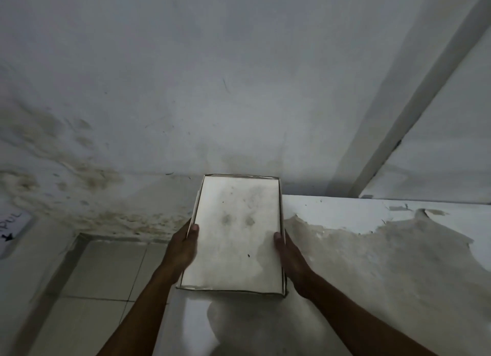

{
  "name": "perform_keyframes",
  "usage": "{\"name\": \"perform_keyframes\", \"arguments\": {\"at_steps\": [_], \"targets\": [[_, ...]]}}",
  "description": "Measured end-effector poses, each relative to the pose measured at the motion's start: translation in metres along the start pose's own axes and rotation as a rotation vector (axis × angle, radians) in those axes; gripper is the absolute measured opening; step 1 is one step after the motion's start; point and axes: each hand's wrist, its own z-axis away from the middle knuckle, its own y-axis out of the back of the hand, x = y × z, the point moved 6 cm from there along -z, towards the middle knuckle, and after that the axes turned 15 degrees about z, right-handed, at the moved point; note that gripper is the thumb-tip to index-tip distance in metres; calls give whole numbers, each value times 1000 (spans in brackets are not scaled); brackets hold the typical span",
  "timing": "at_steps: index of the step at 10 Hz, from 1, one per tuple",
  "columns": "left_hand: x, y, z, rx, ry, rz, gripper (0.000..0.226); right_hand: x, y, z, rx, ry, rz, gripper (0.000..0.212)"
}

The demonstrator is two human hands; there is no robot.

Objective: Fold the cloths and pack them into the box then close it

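Note:
A flat white box (236, 231) with a stained surface and dark edges is held in front of me, its long side pointing away. My left hand (183, 246) grips its left edge, thumb on top. My right hand (288, 257) grips the right edge the same way. The box hangs over the left end of a white table (372, 249) whose coating is peeled and stained. Whether I see the box's inside or a lid, I cannot tell. No cloths are in view.
A stained white wall (186, 90) rises behind. Pale floor tiles (106, 270) lie at the lower left. A white paper with black writing (13, 231) is at the far left. A slanted white beam (414, 90) runs up on the right.

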Motion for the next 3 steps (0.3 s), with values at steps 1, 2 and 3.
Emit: {"name": "perform_keyframes", "arguments": {"at_steps": [1, 2, 3], "targets": [[-2, 5, 5, -16, -5, -69, 45, 6, 1, 12, -67, -103, -37, 61], [-1, 13, 13, 43, -36, -123, 58, 17, 10, 26, -88, -172, -16, 73], [12, 19, 28, 200, -136, -138, 52, 21, 26, 43, -34, -186, 18, 59]]}}
